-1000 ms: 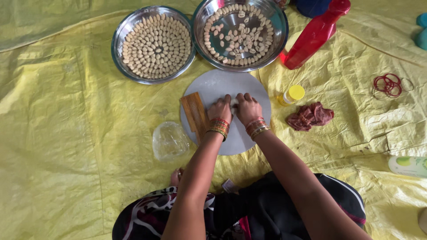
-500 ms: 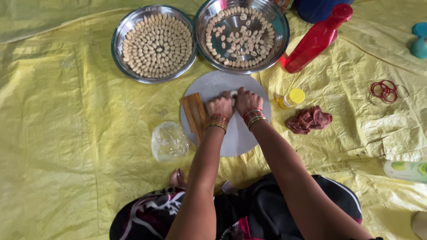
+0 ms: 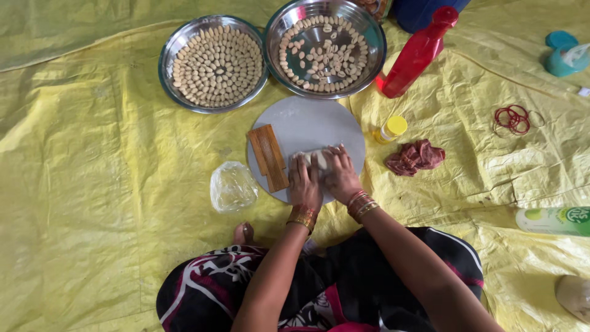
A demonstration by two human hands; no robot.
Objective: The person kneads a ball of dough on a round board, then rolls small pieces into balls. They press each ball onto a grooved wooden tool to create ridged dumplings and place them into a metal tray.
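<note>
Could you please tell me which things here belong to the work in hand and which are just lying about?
In use:
left hand
right hand
pale dough roll
round grey board
ridged wooden block
two steel trays of shaped pieces

Lying about:
red plastic bottle
red rubber bands
crumpled maroon cloth

I see two shiny metal trays (image 3: 212,64) above a smooth matt grey round board (image 3: 307,126) carrying a ribbed wooden paddle (image 3: 268,157), all on a crinkled, faintly glossy yellow plastic sheet (image 3: 92,184).
</note>
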